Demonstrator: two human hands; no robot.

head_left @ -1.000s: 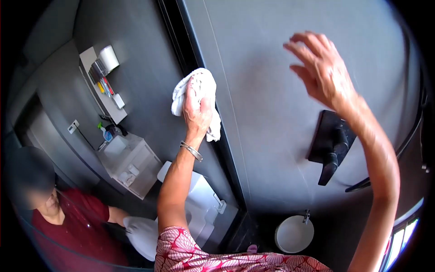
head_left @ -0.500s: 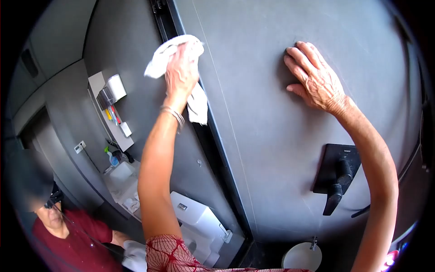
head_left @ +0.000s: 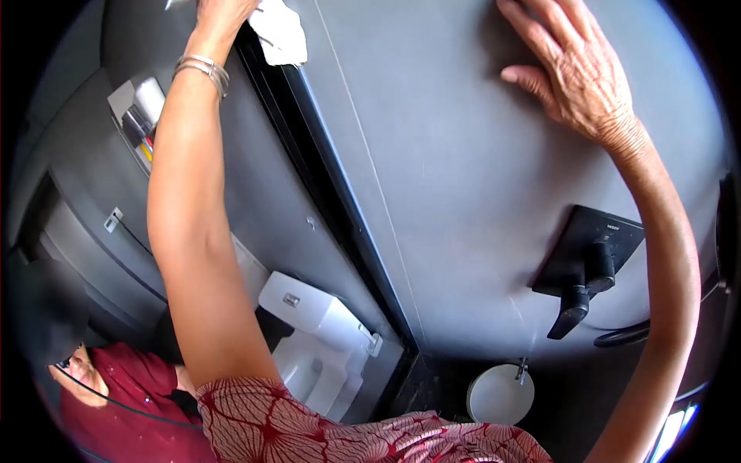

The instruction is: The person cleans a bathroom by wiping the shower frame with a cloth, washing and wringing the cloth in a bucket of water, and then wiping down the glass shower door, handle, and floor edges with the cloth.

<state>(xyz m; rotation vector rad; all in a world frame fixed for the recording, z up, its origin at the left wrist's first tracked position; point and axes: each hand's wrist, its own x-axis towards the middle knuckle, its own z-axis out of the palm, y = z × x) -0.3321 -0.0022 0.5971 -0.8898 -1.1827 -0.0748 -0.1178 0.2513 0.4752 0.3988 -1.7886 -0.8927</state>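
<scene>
My left hand (head_left: 224, 14), cut off by the top edge of the view, holds a white cloth (head_left: 279, 35). The cloth hangs over the dark channel of a black vertical frame (head_left: 309, 147) on the wall. Its fingertips are out of sight. Two thin bangles (head_left: 202, 71) circle that wrist. My right hand (head_left: 580, 73) lies with fingers spread on the grey wall panel (head_left: 440, 154). Nothing is held in it, and some fingertips pass the top edge. Below it, a black shower mixer (head_left: 588, 266) is fixed to the panel.
A white toilet (head_left: 320, 316) stands at lower left of centre. A small round white basin (head_left: 500, 393) with a tap is at the bottom. On the left are a wall shelf (head_left: 123, 99), a wall socket (head_left: 113, 220) and a person in a dark red top (head_left: 131, 409).
My left hand has moved up and left with the cloth, partly leaving the view. My right hand sits higher and further right in the view. The camera view has shifted too.
</scene>
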